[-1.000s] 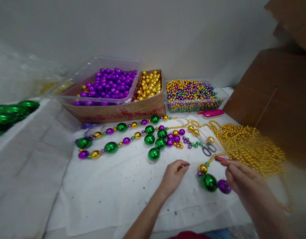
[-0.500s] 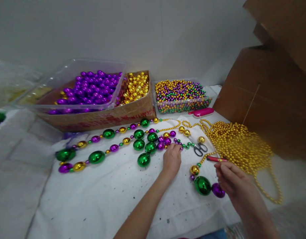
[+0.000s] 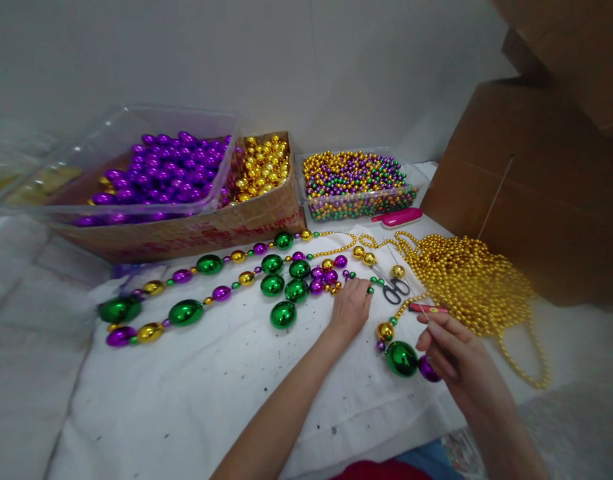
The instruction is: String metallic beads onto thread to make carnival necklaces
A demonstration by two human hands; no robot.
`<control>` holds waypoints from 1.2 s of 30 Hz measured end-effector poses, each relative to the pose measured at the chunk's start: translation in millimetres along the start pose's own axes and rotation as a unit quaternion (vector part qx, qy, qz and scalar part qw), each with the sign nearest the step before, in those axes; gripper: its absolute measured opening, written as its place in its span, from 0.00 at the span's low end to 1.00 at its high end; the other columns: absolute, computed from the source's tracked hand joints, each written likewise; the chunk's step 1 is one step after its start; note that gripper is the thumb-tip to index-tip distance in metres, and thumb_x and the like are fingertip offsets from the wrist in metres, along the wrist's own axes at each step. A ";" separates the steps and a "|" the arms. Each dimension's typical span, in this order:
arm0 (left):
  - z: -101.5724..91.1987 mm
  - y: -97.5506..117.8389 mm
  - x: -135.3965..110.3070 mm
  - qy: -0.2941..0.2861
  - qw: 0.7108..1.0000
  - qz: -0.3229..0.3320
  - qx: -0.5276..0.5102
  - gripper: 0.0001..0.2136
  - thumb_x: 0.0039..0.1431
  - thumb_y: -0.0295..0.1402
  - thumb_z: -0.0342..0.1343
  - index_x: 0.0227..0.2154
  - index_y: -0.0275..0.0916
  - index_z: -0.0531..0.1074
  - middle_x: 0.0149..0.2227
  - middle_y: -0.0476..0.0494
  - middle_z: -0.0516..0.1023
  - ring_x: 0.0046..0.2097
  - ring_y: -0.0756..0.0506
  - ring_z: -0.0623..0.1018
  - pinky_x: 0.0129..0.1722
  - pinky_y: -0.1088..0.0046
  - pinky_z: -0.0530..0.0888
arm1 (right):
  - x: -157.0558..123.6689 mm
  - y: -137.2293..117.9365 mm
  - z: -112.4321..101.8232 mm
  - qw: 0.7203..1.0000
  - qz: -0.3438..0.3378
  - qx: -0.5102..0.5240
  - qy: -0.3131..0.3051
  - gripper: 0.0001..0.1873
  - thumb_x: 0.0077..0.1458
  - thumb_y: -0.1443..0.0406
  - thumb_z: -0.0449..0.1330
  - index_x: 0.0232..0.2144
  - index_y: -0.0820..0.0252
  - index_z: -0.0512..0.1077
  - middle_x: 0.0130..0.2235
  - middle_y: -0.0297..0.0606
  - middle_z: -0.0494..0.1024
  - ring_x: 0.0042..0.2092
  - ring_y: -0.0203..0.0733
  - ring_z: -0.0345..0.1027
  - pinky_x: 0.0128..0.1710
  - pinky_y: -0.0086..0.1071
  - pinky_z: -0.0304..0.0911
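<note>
My left hand (image 3: 351, 308) rests knuckles-up on the white cloth (image 3: 226, 373), its fingertips closed among small purple, green and gold beads (image 3: 331, 277) beside a cluster of large green beads (image 3: 285, 288). My right hand (image 3: 456, 357) pinches a thin needle (image 3: 423, 311) that points up and left. Just left of that hand lie a gold bead (image 3: 385, 331), a big green bead (image 3: 401, 358) and a purple bead (image 3: 427, 369) on a strand. A long strand of green, gold and purple beads (image 3: 186, 312) stretches off to the left.
At the back stand a clear tub of purple beads (image 3: 156, 170), a cardboard box of gold beads (image 3: 261, 167) and a clear tub of mixed small beads (image 3: 354, 183). Small scissors (image 3: 394, 288), a pink tool (image 3: 399, 217), a red pen-like item (image 3: 429, 308), a gold strand pile (image 3: 466, 280), cardboard boxes (image 3: 541, 193).
My left hand has reached forward from the bare cloth up to the small beads and closed on them. My right hand has kept the needle and stayed by the green bead.
</note>
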State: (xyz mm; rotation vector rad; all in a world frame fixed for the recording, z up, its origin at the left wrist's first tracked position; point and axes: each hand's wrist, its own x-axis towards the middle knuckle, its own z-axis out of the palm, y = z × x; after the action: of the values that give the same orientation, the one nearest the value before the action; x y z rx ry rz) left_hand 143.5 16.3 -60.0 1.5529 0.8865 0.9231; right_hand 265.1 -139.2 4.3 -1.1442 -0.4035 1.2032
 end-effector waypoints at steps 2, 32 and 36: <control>-8.5 4.7 -11.5 0.014 0.998 -0.034 -0.044 0.08 0.50 0.26 0.60 0.34 0.40 0.75 0.35 0.45 0.72 0.40 0.45 0.69 0.44 0.72 0.66 | -0.3 0.1 -1.0 1.000 0.005 0.004 -0.006 0.11 0.52 0.61 0.63 0.37 0.61 0.72 0.24 0.34 0.76 0.14 0.21 0.43 0.15 0.22 0.37; -97.3 20.9 -106.8 0.123 0.825 -0.170 -0.525 0.10 0.55 0.29 0.57 0.41 0.34 0.72 0.33 0.45 0.72 0.33 0.51 0.73 0.35 0.76 0.71 | -42.8 22.4 29.4 0.890 0.030 -0.420 -0.175 0.20 0.56 0.52 0.53 0.39 0.62 0.72 0.17 0.32 0.67 0.22 0.38 0.62 0.22 0.30 0.56; -93.5 27.6 -110.1 0.104 0.866 -0.150 -0.465 0.08 0.56 0.30 0.56 0.39 0.37 0.70 0.31 0.46 0.72 0.32 0.51 0.72 0.33 0.75 0.70 | -36.5 30.8 33.5 0.889 0.056 -0.409 -0.199 0.19 0.59 0.53 0.50 0.41 0.62 0.68 0.17 0.28 0.64 0.21 0.36 0.59 0.21 0.29 0.54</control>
State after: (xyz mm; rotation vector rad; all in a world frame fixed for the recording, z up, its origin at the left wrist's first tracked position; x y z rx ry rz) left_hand 14.5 -48.7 -32.7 0.4735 0.6363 1.0709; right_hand 209.8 -157.6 3.4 -1.6421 -1.2607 1.4153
